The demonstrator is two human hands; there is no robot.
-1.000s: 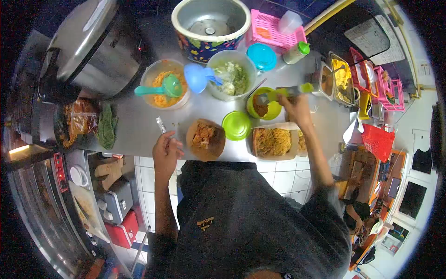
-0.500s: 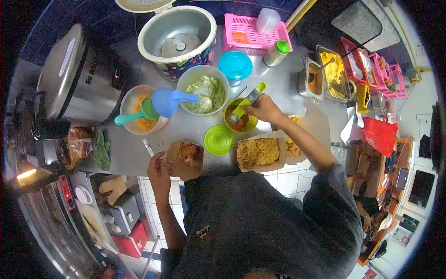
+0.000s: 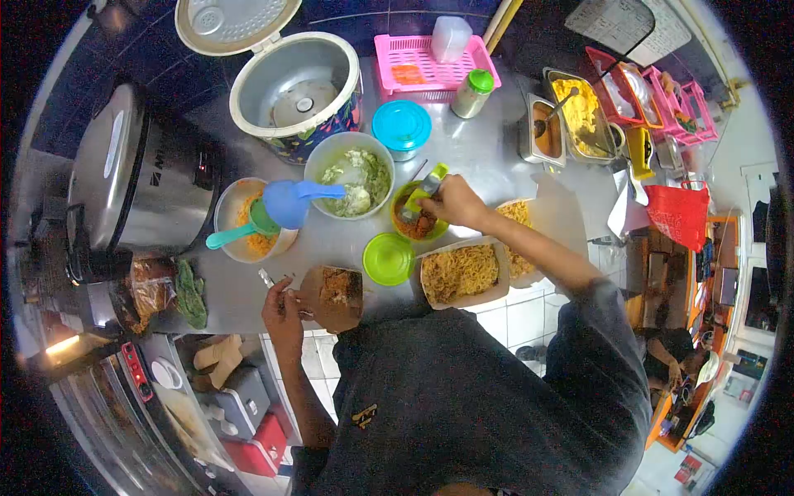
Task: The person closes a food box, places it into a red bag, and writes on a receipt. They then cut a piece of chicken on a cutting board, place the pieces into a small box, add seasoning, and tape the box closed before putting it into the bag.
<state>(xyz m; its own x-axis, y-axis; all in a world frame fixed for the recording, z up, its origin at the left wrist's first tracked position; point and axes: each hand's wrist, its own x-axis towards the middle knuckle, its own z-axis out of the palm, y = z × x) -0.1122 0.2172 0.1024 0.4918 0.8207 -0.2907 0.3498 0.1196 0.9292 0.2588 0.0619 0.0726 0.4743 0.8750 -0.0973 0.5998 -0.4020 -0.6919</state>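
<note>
My right hand [image 3: 460,202] grips a flat green-and-grey utensil [image 3: 430,179], its lower end inside a small green tub [image 3: 442,232] of reddish-brown food. On the counter in front of the tub lies a round green lid [image 3: 389,259]. A narrow whitish strip [image 3: 265,278] pokes out of my left hand [image 3: 284,314], whose fingers are closed around it. Beside that hand stands an open cardboard box [image 3: 341,316] with brownish-orange food. Under my right forearm are a box of yellow noodles [image 3: 460,274] and another noodle box [image 3: 518,214], partly covered by the arm.
A bowl of green-and-white food [image 3: 351,165] and a bowl of orange shreds [image 3: 240,202] with scoops [image 3: 291,204] sit behind. Farther back are an open rice cooker [image 3: 302,87], a blue-lidded tub [image 3: 402,125] and a pink basket [image 3: 430,62]. Metal food pans [image 3: 589,116] stand right.
My right hand has pushed the utensil lower into the green tub. My left hand keeps hold of the strip near the cardboard box. The whole view has shifted slightly.
</note>
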